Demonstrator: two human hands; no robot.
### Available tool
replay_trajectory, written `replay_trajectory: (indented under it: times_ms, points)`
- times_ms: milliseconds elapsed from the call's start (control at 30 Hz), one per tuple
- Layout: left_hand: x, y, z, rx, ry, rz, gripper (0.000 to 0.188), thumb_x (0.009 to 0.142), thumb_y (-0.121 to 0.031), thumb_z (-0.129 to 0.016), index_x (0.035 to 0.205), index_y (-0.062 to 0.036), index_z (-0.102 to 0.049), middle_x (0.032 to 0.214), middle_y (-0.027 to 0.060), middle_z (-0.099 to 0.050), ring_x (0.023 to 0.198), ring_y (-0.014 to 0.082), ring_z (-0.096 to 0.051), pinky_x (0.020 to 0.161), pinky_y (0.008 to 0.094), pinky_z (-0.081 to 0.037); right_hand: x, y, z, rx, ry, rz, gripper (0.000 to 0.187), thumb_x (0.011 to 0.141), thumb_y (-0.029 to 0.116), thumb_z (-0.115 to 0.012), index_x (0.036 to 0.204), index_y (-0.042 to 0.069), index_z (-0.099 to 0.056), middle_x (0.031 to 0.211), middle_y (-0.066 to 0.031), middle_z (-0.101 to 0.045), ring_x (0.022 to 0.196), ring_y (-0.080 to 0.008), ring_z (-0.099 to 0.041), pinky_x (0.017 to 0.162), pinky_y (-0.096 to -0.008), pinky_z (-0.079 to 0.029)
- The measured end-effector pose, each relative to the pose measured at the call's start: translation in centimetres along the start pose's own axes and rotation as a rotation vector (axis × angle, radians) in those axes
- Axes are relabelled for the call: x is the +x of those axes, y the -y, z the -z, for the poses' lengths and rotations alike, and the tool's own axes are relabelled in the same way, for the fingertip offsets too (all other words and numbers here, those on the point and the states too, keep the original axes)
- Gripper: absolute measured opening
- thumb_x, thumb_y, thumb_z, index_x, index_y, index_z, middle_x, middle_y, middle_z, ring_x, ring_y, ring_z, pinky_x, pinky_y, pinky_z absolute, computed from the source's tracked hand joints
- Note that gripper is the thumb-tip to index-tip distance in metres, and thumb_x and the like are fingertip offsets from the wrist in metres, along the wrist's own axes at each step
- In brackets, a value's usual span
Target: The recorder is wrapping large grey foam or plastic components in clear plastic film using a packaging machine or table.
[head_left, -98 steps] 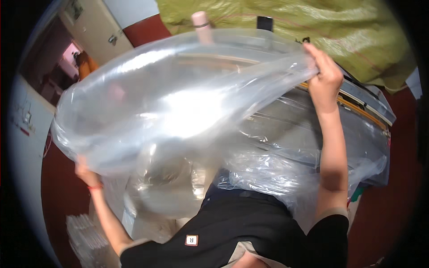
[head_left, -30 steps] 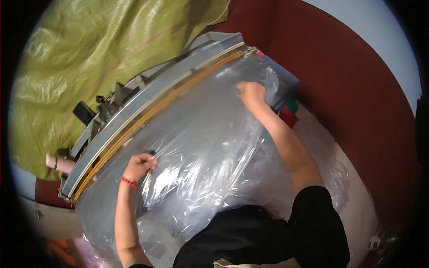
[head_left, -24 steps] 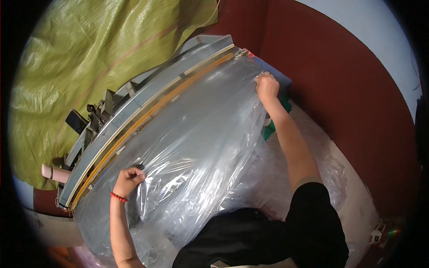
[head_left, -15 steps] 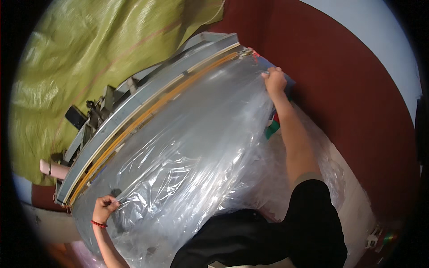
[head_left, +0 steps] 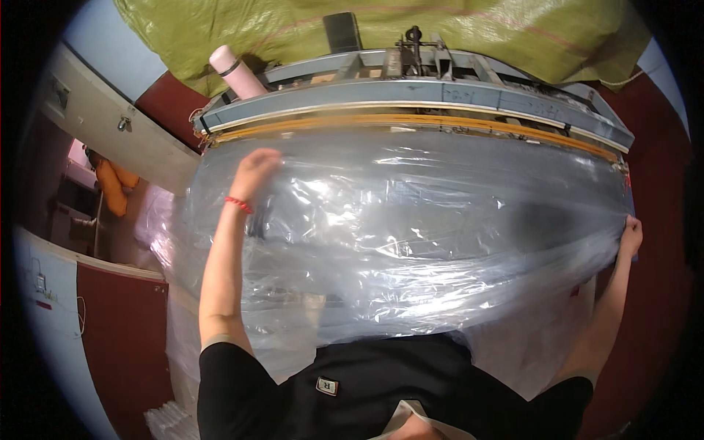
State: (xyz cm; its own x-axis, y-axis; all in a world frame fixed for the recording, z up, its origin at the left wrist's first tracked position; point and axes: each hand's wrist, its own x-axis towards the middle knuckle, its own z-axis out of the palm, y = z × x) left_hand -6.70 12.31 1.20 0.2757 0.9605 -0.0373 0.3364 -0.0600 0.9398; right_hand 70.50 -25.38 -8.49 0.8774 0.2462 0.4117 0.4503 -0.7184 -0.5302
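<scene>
A wide, clear plastic sheet [head_left: 433, 227], wrinkled and shiny, is spread over a grey work surface in front of me. My right hand [head_left: 631, 236] is closed on its right edge, and folds fan out from that grip. Near the far left part of the sheet is my left hand [head_left: 258, 170], a red bead bracelet at its wrist. Its fingers are smeared by motion, so whether they hold the film cannot be made out. Just beyond the sheet, an orange strip [head_left: 411, 119] runs along a long grey metal beam [head_left: 352, 97].
A pink bottle [head_left: 236, 72] leans at the beam's left end. Metal fittings [head_left: 415, 51] and a dark flat piece [head_left: 342, 31] stand behind it, against a yellow-green tarp [head_left: 499, 29]. On the left is an open door [head_left: 139, 136]; more plastic film [head_left: 158, 227] lies nearby.
My view has swung left and levelled, so the beam now runs across the top. My left hand has moved toward the beam and opened out of its clear pinch into blur; the right keeps its grip.
</scene>
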Motion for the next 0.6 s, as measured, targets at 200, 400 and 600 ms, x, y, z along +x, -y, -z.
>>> replay_trajectory:
  times_ms: [200,400,600]
  points:
    - [4.7,4.8,-2.8,0.509,-0.172,-0.450,0.007,0.073,-0.003,-0.061,0.077,-0.0003,-0.056,0.064,0.0009,-0.055,0.061,0.0071,-0.049,0.058,0.0208,-0.041,2.4,-5.5,1.8,0.488,0.058,-0.046,0.022,0.083,0.024,-0.055,0.085,0.002,-0.056,0.082,-0.0011,-0.055,0.077,-0.0118,-0.048,0.073,-0.0244,-0.039]
    - [5.6,5.5,-3.5,0.352,-0.149,-0.496,0.007,0.073,0.001,-0.059,0.076,0.0003,-0.052,0.065,0.0013,-0.051,0.063,0.0062,-0.046,0.059,0.0208,-0.040,0.0,-4.6,6.6,0.721,0.077,-0.088,0.024,0.083,0.026,-0.055,0.093,0.004,-0.056,0.090,-0.0013,-0.055,0.084,-0.0119,-0.050,0.076,-0.0248,-0.039]
    - [6.3,5.5,-4.5,0.453,-0.213,-0.554,0.007,0.072,-0.002,-0.061,0.078,-0.0013,-0.056,0.069,0.0037,-0.052,0.064,0.0092,-0.049,0.060,0.0215,-0.041,0.3,-7.0,8.5,0.717,0.072,-0.115,0.022,0.082,0.024,-0.056,0.092,0.004,-0.057,0.090,-0.0012,-0.055,0.084,-0.0107,-0.050,0.075,-0.0242,-0.040]
